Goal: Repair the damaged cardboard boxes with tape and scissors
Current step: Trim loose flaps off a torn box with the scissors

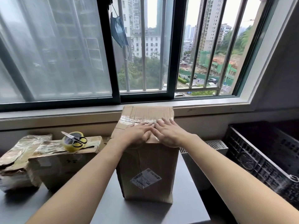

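- Far left on the desk [103,206] I see two battered boxes [48,159]; a tape roll [71,145] sits on the nearer one, scissors [77,139] on the roll.
- My left hand [137,135] lies flat on the tall box [145,159], fingers straight, over its taped seam.
- My right hand [169,135] presses beside it, fingers spread.
- A black crate [258,159] stands right.
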Demonstrator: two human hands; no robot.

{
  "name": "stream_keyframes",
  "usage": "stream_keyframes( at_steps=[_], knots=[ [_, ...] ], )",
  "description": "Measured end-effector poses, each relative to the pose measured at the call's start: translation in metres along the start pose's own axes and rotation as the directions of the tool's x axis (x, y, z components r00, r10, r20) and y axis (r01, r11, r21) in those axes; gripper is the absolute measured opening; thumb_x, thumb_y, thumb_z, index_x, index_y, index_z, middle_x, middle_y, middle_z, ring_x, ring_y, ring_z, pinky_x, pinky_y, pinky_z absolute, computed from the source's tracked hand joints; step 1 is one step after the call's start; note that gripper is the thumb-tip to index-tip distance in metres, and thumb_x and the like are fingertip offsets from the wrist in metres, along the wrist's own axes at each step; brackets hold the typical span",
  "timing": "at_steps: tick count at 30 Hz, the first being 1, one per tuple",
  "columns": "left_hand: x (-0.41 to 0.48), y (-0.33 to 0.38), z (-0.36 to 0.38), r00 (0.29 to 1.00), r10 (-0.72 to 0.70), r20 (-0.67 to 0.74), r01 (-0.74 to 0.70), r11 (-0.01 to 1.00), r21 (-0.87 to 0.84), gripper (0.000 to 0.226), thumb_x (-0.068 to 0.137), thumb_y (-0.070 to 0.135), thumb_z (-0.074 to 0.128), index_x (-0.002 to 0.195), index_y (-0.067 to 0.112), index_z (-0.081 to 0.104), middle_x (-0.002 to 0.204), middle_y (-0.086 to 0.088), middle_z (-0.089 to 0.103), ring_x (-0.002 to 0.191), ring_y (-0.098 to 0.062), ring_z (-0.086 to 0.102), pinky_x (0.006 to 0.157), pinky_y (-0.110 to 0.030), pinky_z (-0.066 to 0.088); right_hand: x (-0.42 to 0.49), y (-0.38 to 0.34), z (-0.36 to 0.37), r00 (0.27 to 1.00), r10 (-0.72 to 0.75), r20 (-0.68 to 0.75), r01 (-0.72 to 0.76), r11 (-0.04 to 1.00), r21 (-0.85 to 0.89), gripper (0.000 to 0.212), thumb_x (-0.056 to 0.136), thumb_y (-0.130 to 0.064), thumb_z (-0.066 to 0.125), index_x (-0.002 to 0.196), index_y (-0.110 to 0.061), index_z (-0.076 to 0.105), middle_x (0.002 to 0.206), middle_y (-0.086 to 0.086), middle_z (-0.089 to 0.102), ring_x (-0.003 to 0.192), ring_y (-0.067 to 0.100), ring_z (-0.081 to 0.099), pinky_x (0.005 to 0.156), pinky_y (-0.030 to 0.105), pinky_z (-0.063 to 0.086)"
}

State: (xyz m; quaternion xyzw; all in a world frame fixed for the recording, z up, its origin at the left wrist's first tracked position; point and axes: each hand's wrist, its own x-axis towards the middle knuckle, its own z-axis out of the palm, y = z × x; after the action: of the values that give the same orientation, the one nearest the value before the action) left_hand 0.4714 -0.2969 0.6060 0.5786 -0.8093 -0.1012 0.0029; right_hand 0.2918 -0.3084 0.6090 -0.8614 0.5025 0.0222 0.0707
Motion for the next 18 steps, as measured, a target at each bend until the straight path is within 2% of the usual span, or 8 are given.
stream_keyframes(
  at_steps=[2, 3, 6, 8, 11, 13, 16, 18],
  knots=[
    [0.001, -0.005, -0.001, 1.0, 0.004, 0.012, -0.004, 1.0, -0.006, 0.051, 0.106, 0.041, 0.022, 0.157, 0.036, 0.015, 0.164, 0.016, 0.009, 0.151, -0.004, 0.005, 0.123, -0.045, 0.002, 0.011, -0.005, -0.001, 0.998, 0.051, 0.021, -0.051, 0.999, -0.014, 0.065, 0.106, -0.049, 0.012, 0.16, -0.012, 0.014, 0.168, 0.005, 0.006, 0.155, 0.022, -0.001, 0.124, 0.043, -0.004],
    [0.001, -0.011, -0.001, 0.999, -0.046, 0.011, 0.046, 0.999, 0.011, 0.054, 0.105, 0.047, 0.02, 0.157, 0.035, 0.014, 0.164, 0.014, 0.007, 0.151, -0.005, 0.003, 0.123, -0.046, 0.0, 0.013, -0.005, -0.002, 0.995, 0.096, 0.013, -0.096, 0.995, -0.008, 0.066, 0.106, -0.048, 0.013, 0.16, -0.01, 0.014, 0.168, 0.006, 0.006, 0.155, 0.022, 0.001, 0.125, 0.042, -0.002],
    [0.001, -0.032, -0.006, 0.949, -0.313, -0.023, 0.314, 0.948, 0.054, 0.07, 0.1, 0.06, 0.018, 0.159, 0.022, 0.008, 0.166, 0.004, 0.0, 0.153, -0.015, -0.002, 0.123, -0.048, 0.002, 0.017, 0.001, -0.005, 0.964, 0.264, -0.009, -0.264, 0.964, 0.029, 0.069, 0.106, -0.047, 0.015, 0.158, -0.002, 0.012, 0.167, 0.012, 0.006, 0.155, 0.025, 0.002, 0.125, 0.038, 0.003],
    [0.003, -0.035, -0.009, 0.905, -0.424, -0.029, 0.425, 0.904, 0.054, 0.075, 0.098, 0.063, 0.017, 0.159, 0.02, 0.007, 0.166, 0.0, -0.003, 0.153, -0.025, -0.002, 0.122, -0.05, 0.003, 0.019, -0.005, -0.005, 0.954, 0.301, 0.004, -0.301, 0.954, -0.01, 0.073, 0.105, -0.05, 0.014, 0.158, 0.0, 0.009, 0.167, 0.015, 0.003, 0.155, 0.029, -0.001, 0.125, 0.04, 0.003],
    [0.011, -0.016, -0.008, 0.942, -0.336, 0.006, 0.331, 0.931, 0.155, 0.063, 0.1, 0.059, 0.013, 0.157, 0.034, 0.011, 0.166, 0.003, 0.0, 0.152, -0.029, -0.006, 0.118, -0.057, -0.009, 0.029, -0.017, -0.003, 0.97, 0.24, 0.03, -0.24, 0.971, -0.022, 0.072, 0.103, -0.054, 0.015, 0.16, -0.011, 0.011, 0.168, 0.008, 0.003, 0.154, 0.031, -0.002, 0.123, 0.052, -0.001],
    [0.014, -0.01, -0.006, 0.961, -0.275, 0.014, 0.27, 0.952, 0.145, 0.058, 0.1, 0.061, 0.013, 0.155, 0.043, 0.013, 0.166, 0.007, 0.002, 0.153, -0.023, -0.004, 0.12, -0.054, -0.006, 0.034, -0.012, 0.0, 0.976, 0.217, 0.029, -0.218, 0.976, 0.015, 0.065, 0.103, -0.05, 0.017, 0.16, -0.018, 0.017, 0.168, 0.005, 0.006, 0.154, 0.029, 0.001, 0.122, 0.055, -0.001],
    [0.01, -0.026, -0.005, 0.931, -0.357, -0.075, 0.358, 0.934, 0.003, 0.064, 0.096, 0.066, 0.021, 0.155, 0.04, 0.018, 0.166, 0.002, 0.005, 0.152, -0.024, 0.002, 0.12, -0.047, 0.008, 0.026, -0.008, -0.003, 0.955, 0.296, -0.026, -0.292, 0.952, 0.091, 0.061, 0.104, -0.034, 0.026, 0.155, -0.002, 0.023, 0.164, 0.024, 0.011, 0.153, 0.034, 0.003, 0.124, 0.047, 0.005],
    [0.005, -0.035, -0.005, 0.885, -0.459, -0.072, 0.444, 0.882, -0.157, 0.069, 0.095, 0.066, 0.028, 0.156, 0.036, 0.019, 0.166, -0.001, -0.004, 0.151, -0.03, 0.012, 0.118, -0.048, 0.021, 0.022, -0.013, -0.005, 0.937, 0.347, -0.044, -0.339, 0.931, 0.139, 0.055, 0.104, -0.02, 0.033, 0.15, 0.01, 0.026, 0.16, 0.034, 0.011, 0.152, 0.041, 0.002, 0.124, 0.047, 0.0]
  ],
)
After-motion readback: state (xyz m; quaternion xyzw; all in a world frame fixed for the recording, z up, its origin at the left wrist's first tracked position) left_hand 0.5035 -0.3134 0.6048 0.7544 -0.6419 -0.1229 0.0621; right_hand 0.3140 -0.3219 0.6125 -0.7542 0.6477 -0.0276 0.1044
